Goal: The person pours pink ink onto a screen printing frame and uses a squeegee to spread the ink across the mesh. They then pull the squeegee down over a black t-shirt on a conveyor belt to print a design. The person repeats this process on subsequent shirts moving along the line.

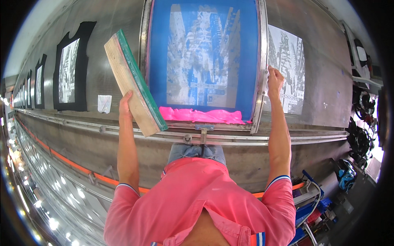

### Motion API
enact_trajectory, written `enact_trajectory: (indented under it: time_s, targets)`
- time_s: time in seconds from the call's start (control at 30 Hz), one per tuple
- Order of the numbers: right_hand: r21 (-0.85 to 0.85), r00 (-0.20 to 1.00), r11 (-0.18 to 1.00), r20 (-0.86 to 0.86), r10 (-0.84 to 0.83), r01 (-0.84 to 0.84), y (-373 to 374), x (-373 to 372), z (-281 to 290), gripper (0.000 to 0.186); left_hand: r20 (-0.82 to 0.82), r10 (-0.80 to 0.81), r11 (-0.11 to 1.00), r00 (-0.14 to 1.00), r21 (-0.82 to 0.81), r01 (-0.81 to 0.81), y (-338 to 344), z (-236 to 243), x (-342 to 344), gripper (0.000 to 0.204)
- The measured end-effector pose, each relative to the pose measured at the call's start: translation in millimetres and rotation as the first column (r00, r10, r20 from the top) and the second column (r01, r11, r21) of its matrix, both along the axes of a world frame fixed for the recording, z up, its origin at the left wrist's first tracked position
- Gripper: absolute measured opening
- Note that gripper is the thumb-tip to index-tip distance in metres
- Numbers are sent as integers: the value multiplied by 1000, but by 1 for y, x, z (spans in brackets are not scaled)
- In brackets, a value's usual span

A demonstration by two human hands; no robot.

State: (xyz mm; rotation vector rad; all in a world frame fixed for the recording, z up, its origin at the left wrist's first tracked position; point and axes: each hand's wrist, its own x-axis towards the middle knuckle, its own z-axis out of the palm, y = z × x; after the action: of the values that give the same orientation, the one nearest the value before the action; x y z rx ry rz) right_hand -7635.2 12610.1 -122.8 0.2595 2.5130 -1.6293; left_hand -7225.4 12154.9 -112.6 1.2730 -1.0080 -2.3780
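Observation:
A squeegee (129,84) with a wooden handle and green blade is held tilted by my left hand (126,103), gripping its lower left side. In the middle lies a metal-framed printing screen (203,55) with blue mesh and a grey stencil image. A thick band of bright pink ink (201,115) runs along its lower edge. My right hand (275,80) is closed beside the screen's right rail, over a white printed piece (289,53); what its fingers hold, if anything, I cannot make out.
Black shirts with white prints (69,67) line the long metal table (115,24) to the left, with a small pale sheet (104,103) nearby. Rails (316,136) and an orange bar (69,161) run along the near side. Black bags (361,135) and equipment (318,209) crowd the right.

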Motion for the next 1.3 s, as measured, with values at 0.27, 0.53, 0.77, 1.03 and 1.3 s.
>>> enact_trajectory:
  time_s: [0.27, 0.53, 0.77, 1.03, 1.3]
  targets:
    - [60, 999, 998, 30, 29, -30, -20, 8, -5, 39, 53, -13, 1000, 999, 1, 13, -20, -10, 10, 59]
    - [113, 999, 993, -4, 38, -38, -34, 11, -24, 38, 58, -45, 997, 997, -64, 49, -27, -12, 23, 57]
    - [379, 999, 925, -19, 27, -18, -43, 12, -28, 31, 88, -59, 998, 994, -20, 60, -26, -22, 29, 53]
    - [414, 995, 910, -76, 72, -34, -48, 16, -22, 30, 98, -34, 999, 995, 19, 32, -33, -26, 34, 52]
    - [392, 995, 919, -59, 83, -54, -43, 14, -24, 32, 45, -39, 999, 998, -1, 39, -51, -21, 55, 62]
